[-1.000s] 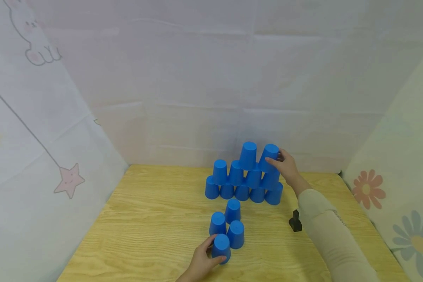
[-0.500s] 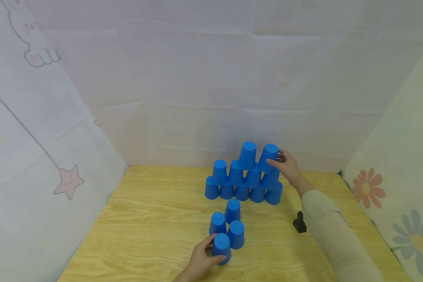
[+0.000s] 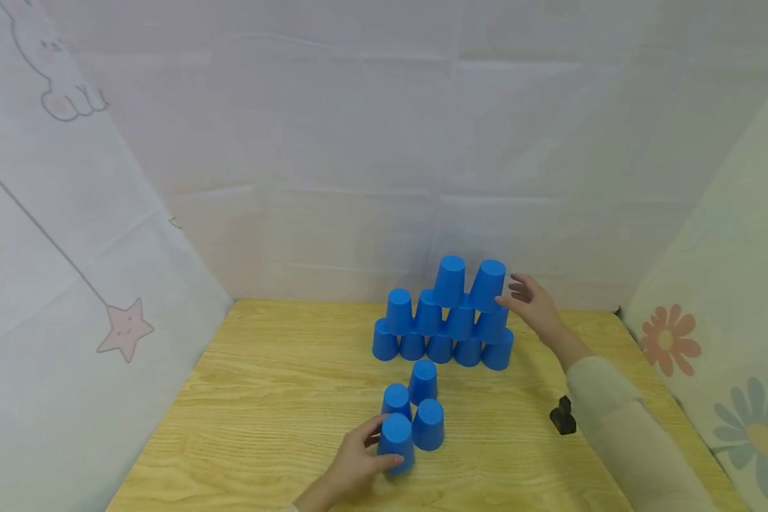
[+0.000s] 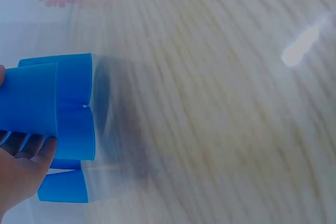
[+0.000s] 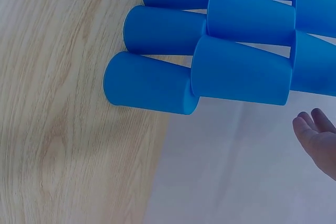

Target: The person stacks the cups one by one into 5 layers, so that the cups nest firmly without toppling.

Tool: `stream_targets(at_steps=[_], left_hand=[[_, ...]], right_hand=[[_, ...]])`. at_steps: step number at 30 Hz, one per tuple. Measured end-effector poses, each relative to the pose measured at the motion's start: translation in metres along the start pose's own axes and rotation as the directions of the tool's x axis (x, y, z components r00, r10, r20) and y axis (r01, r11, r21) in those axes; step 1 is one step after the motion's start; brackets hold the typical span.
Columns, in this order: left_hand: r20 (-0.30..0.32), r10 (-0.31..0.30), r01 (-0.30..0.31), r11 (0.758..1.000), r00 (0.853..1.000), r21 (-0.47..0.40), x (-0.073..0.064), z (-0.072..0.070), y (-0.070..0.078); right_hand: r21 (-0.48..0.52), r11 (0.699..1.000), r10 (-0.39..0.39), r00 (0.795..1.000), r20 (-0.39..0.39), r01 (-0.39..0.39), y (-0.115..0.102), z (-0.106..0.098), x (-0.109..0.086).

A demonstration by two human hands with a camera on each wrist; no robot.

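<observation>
Blue plastic cups, all upside down, form a stepped wall at the back of the table: several in the bottom row, several above, and two on top. My right hand (image 3: pixel 536 307) is just right of the top right cup (image 3: pixel 488 286), fingers apart from it and relaxed; in the right wrist view the hand (image 5: pixel 320 142) has nothing in it. At the front, my left hand (image 3: pixel 357 455) grips a blue cup (image 3: pixel 396 442) between thumb and fingers. In the left wrist view this cup (image 4: pixel 29 100) has its rim raised off the table. Three more cups (image 3: pixel 429 425) stand just behind it.
A small black object (image 3: pixel 563 416) stands on the wooden table (image 3: pixel 262 405) beside the right sleeve (image 3: pixel 621 427). White printed cloth (image 3: pixel 333 142) hangs behind the table and along both sides.
My right hand has let go of the top right cup and drawn back to the right. My left hand has raised the front cup slightly and shifted it left.
</observation>
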State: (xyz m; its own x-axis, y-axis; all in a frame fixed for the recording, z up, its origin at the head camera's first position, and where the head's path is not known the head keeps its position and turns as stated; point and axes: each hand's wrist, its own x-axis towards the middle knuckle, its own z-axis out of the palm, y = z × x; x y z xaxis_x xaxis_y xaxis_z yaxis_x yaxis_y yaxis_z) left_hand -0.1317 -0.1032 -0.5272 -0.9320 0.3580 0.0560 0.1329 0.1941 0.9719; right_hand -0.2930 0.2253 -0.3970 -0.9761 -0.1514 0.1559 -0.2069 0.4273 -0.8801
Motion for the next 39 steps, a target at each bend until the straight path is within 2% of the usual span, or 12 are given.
stream_targets(at_steps=[8, 16, 22, 24, 27, 33, 39], left_hand=[[-0.008, 0.025, -0.024, 0.999, 1.0, 0.021, 0.004, -0.011, 0.017], [-0.005, 0.105, -0.105, 0.993, 0.994, 0.056, 0.016, -0.03, 0.035], [-0.063, 0.166, -0.161, 0.984, 0.984, 0.072, 0.02, -0.043, 0.067], [-0.077, 0.163, -0.157, 0.984, 0.984, 0.078, 0.021, -0.046, 0.077], [-0.082, 0.15, -0.142, 0.985, 0.985, 0.101, 0.024, -0.05, 0.085], [-0.084, 0.146, -0.136, 0.983, 0.986, 0.119, 0.033, -0.059, 0.091], [-0.095, 0.161, -0.148, 0.981, 0.982, 0.125, 0.049, -0.071, 0.099]], right_hand=[[0.026, 0.998, -0.05, 0.998, 0.038, 0.049, -0.003, -0.004, -0.013], [0.048, 0.998, -0.045, 0.998, 0.046, 0.043, -0.003, -0.008, -0.026], [0.065, 0.997, -0.052, 0.998, 0.039, 0.05, -0.003, -0.007, -0.038], [0.067, 0.996, -0.066, 0.997, 0.04, 0.064, -0.003, -0.006, -0.042], [0.073, 0.993, -0.095, 0.995, 0.042, 0.092, -0.004, -0.004, -0.047], [0.108, 0.99, -0.092, 0.994, 0.059, 0.085, -0.003, 0.002, -0.057], [0.146, 0.987, -0.077, 0.995, 0.067, 0.067, 0.006, 0.013, -0.066]])
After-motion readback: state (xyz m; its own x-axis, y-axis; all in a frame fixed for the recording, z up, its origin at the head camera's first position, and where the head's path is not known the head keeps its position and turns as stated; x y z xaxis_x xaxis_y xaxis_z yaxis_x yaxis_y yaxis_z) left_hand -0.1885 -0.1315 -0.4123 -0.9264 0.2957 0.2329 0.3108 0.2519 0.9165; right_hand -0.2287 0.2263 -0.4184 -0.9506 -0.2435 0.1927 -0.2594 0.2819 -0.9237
